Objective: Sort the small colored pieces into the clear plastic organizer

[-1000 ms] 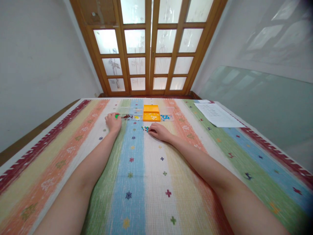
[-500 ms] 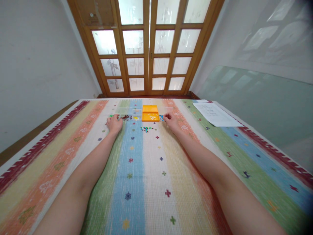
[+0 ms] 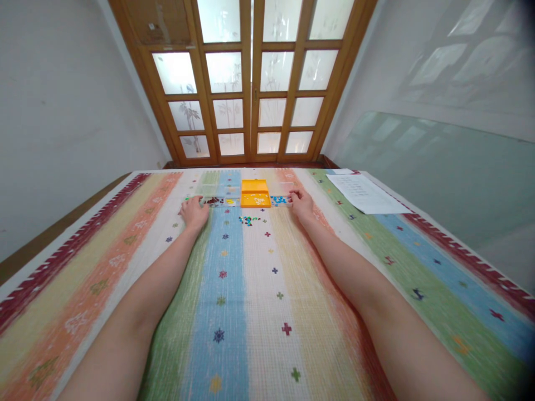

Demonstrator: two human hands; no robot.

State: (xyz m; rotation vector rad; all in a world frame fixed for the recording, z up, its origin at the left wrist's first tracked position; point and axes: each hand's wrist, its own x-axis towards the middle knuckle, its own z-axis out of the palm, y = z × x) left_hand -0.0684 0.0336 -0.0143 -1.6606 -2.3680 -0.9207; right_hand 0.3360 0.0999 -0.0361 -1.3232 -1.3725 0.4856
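My left hand (image 3: 194, 213) has its fingers curled round the left end of a clear plastic box holding dark brown pieces (image 3: 215, 200). A few green bits show at those fingertips. My right hand (image 3: 302, 205) is closed at the right end of another clear box, which contains blue pieces (image 3: 278, 200); its fingertips partly cover that end. Between them stands an orange box (image 3: 255, 204) with its lid raised and pale pieces inside. Yellow pieces (image 3: 230, 203) lie in a clear box just left of it.
A small heap of mixed coloured pieces (image 3: 249, 221) lies on the striped tablecloth (image 3: 259, 312) in front of the orange box. White printed sheets (image 3: 365, 192) rest at the right rear. Beyond the table are wood-framed glass doors (image 3: 251, 106).
My right hand has shifted right, so more of the blue pieces shows. The left hand stays at its end of the row. The camera view has turned slightly.
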